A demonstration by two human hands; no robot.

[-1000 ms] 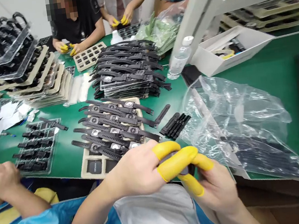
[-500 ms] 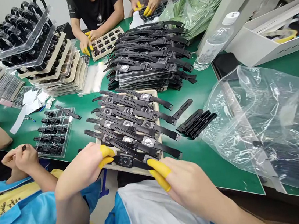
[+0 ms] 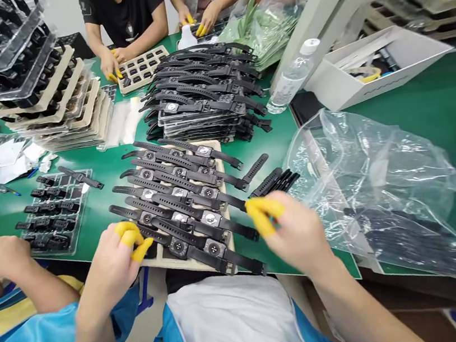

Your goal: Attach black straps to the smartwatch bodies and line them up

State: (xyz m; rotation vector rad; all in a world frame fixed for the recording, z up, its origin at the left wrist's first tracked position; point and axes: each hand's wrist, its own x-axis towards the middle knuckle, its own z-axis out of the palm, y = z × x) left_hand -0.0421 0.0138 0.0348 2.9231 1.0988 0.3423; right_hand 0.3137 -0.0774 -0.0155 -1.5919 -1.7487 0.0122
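Observation:
A beige tray [image 3: 217, 164] near the table's front edge carries several black watches with straps [image 3: 181, 200] laid in slanted rows. My left hand [image 3: 115, 260], with yellow finger cots, rests at the tray's near left corner. Its fingertips are apart and sit beside the end of the nearest watch strap [image 3: 159, 242]. My right hand [image 3: 294, 232], also in yellow cots, hovers right of the tray, just below a small bundle of loose black straps [image 3: 274, 181]. Its fingertips are bunched and blurred, with nothing seen between them.
A crumpled clear plastic bag [image 3: 376, 184] holding black straps lies to the right. Behind the tray are a pile of watches [image 3: 201, 101], a water bottle [image 3: 291, 80] and a white box [image 3: 366, 69]. Stacked trays [image 3: 30, 91] stand far left. Another person's hand [image 3: 0, 257] works at my left; other people work across the table.
Half a second ago both hands held a watch at the tray's near edge. It now lies on the tray, the left hand has eased off and the right hand has moved right toward the loose straps.

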